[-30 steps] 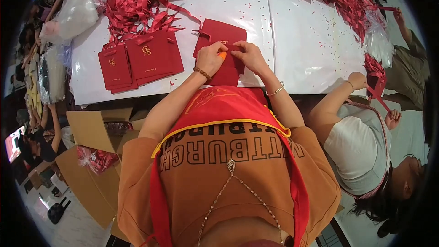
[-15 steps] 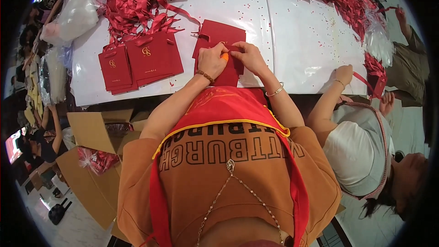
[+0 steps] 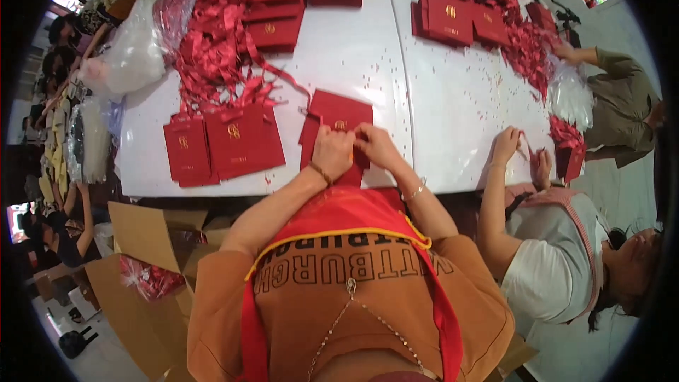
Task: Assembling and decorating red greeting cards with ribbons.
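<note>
The left hand (image 3: 332, 153) curls, knuckles up, over red bags (image 3: 342, 107) lying at the white table's (image 3: 353, 46) near edge. The right hand (image 3: 376, 146) angles in beside it, fingertips drawn together; what either hand pinches cannot be told.

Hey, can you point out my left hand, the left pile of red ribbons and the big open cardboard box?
Left hand (image 3: 332, 153), head view: back of the hand.
Left pile of red ribbons (image 3: 213, 49), head view: its middle.
Big open cardboard box (image 3: 143, 240), head view: an upper flap.
</note>
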Available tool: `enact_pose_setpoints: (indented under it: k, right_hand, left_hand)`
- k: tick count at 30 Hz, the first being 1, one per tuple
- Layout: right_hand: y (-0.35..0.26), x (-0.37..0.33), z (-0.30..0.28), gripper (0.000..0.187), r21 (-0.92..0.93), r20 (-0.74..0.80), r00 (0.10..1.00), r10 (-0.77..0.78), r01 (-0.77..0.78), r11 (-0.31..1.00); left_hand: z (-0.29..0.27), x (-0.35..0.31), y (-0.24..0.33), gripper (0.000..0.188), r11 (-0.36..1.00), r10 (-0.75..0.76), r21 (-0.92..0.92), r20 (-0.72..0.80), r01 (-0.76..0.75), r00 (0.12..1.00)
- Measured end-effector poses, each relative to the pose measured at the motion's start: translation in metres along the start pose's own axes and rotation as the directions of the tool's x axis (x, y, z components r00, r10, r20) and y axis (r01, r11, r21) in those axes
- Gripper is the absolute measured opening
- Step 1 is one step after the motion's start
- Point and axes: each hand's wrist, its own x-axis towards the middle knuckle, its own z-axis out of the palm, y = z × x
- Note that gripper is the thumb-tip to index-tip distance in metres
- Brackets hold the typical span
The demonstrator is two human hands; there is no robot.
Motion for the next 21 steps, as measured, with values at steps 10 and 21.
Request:
enact_pose_setpoints:
  k: [10,21]
  right_hand:
    - [-0.005,0.001,0.004,0.016,-0.016,0.057,0.998,-0.029,0.03,0.999]
    - [-0.002,0.004,0.002,0.018,-0.058,0.08,0.994,-0.069,0.074,0.996]
  left_hand:
    - [-0.006,0.002,-0.007,0.006,0.879,-0.329,-0.311,0.152,0.361,0.932]
    - [-0.016,0.009,-0.006,0.006,0.89,-0.314,-0.272,0.216,0.366,0.924]
